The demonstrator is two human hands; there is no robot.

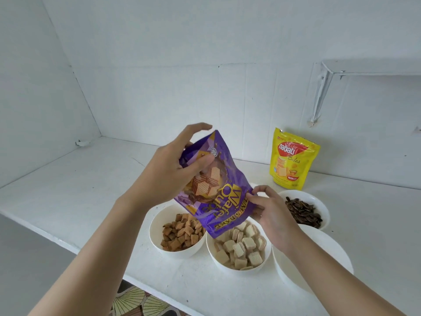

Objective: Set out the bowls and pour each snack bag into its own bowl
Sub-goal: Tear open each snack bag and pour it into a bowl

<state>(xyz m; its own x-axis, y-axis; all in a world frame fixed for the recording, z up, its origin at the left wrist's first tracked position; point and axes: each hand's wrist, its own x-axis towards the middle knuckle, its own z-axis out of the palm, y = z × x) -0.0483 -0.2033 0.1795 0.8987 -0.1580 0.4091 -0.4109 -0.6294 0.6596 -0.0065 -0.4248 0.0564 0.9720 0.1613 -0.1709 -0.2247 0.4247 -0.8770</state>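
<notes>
While the purple bag [218, 188] is held inverted over the wafer bowl [239, 247], gripped by left hand [168, 169] and right hand [271, 210], its base should be shaken until emptied.

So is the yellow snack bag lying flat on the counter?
No, the yellow snack bag stands upright on the counter near the back wall, behind the bowl of dark seeds.
</notes>
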